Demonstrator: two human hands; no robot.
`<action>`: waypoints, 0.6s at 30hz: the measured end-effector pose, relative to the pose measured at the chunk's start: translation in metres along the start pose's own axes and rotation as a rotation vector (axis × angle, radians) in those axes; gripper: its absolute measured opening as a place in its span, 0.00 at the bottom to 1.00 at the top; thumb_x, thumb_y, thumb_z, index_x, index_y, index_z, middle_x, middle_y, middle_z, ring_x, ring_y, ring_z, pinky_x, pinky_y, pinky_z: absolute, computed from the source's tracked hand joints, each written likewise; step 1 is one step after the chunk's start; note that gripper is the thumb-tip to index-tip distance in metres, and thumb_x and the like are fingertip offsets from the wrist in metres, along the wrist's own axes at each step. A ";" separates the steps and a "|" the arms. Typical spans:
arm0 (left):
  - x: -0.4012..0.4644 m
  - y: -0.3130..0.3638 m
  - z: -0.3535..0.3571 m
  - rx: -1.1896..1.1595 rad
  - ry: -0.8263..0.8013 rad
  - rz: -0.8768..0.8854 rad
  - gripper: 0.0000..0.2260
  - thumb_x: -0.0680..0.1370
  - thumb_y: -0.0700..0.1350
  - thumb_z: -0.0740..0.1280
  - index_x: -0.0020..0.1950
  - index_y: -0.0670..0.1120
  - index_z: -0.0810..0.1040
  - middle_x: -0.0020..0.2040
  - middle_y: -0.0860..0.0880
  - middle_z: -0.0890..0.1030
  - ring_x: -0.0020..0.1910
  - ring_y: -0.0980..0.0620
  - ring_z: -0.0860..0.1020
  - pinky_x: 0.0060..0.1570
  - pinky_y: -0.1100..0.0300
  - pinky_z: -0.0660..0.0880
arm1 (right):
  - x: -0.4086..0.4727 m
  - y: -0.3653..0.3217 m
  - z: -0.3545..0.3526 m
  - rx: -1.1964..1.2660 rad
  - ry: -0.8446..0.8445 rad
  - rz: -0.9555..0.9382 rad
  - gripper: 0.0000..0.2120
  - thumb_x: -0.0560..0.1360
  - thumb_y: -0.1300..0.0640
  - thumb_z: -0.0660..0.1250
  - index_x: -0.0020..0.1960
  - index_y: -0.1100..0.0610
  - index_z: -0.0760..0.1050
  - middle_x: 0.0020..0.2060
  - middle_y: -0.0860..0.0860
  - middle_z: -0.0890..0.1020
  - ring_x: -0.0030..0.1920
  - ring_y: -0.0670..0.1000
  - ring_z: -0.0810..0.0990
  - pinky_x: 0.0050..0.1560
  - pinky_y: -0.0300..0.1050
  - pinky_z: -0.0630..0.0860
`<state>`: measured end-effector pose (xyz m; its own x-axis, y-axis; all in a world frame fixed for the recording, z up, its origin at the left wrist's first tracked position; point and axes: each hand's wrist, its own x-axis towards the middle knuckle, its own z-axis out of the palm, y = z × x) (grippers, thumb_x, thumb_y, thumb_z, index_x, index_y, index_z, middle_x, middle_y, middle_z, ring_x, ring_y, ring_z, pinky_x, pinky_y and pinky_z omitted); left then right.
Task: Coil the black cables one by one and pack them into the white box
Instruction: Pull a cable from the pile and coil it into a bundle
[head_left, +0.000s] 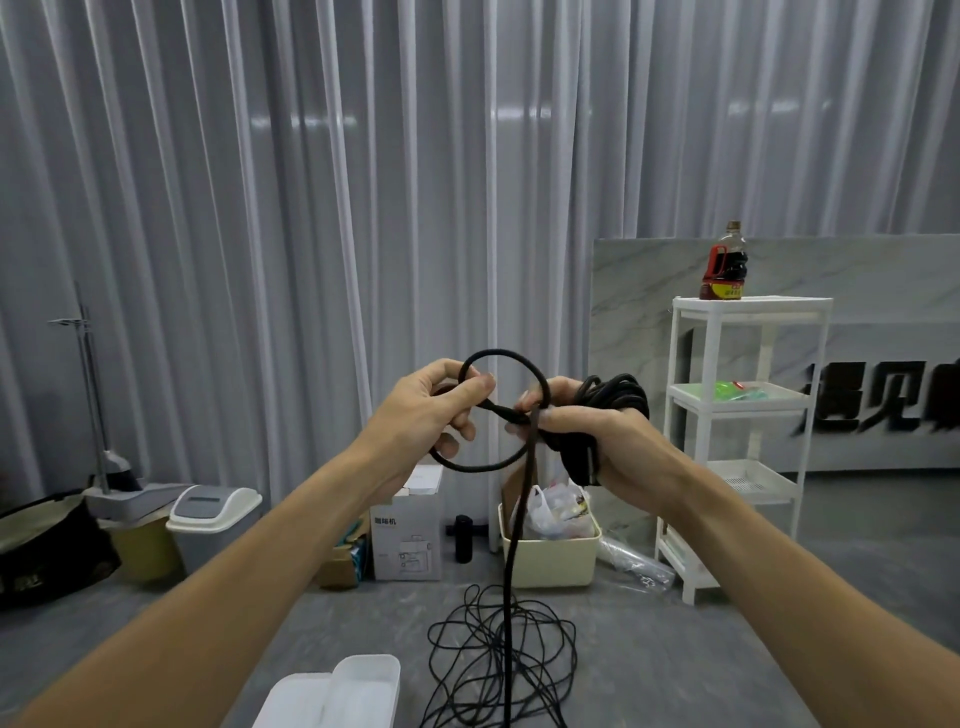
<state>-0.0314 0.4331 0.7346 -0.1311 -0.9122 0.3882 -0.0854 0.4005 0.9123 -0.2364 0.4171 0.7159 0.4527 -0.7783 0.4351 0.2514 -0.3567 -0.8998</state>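
Note:
I hold a thick black cable (519, 364) up at chest height. My right hand (587, 436) grips a bundle of finished coils (621, 397). My left hand (431, 410) pinches a fresh loop of the same cable beside it. From the hands a straight length (511, 571) hangs down to the grey table (675, 665). A thinner black cable (498, 654) lies in a loose tangle on the table below. The white box (363, 686) sits at the table's near edge, left of the tangle, with its lid (296, 701) beside it.
Behind the table stand a cream bin (550, 561) with a plastic bag, a white carton (408, 535), a grey lidded bin (213, 519) and a white shelf rack (737, 441) with a dark bottle (724, 265) on top. Grey curtains fill the background.

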 end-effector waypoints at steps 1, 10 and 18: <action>0.000 0.002 0.000 0.010 -0.003 0.003 0.08 0.79 0.47 0.69 0.52 0.44 0.77 0.32 0.53 0.73 0.31 0.56 0.76 0.27 0.65 0.69 | 0.001 0.000 -0.001 0.001 0.006 0.000 0.09 0.71 0.64 0.67 0.50 0.62 0.81 0.48 0.56 0.84 0.55 0.55 0.83 0.58 0.43 0.78; -0.005 0.012 -0.004 -0.262 -0.291 -0.036 0.14 0.82 0.50 0.57 0.49 0.43 0.78 0.57 0.43 0.83 0.57 0.48 0.82 0.50 0.56 0.78 | 0.006 -0.003 0.007 -0.034 0.113 0.019 0.06 0.76 0.64 0.69 0.52 0.62 0.81 0.49 0.57 0.85 0.53 0.53 0.85 0.53 0.45 0.81; 0.007 -0.005 0.000 -0.286 -0.335 -0.220 0.19 0.80 0.55 0.62 0.63 0.45 0.80 0.67 0.36 0.76 0.62 0.37 0.79 0.62 0.44 0.74 | 0.010 0.001 0.012 -0.036 0.115 -0.004 0.09 0.78 0.67 0.65 0.54 0.64 0.83 0.56 0.59 0.84 0.59 0.57 0.83 0.60 0.49 0.79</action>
<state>-0.0315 0.4244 0.7327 -0.4547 -0.8758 0.1619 0.1216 0.1190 0.9854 -0.2220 0.4155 0.7200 0.3501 -0.8303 0.4336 0.2211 -0.3765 -0.8996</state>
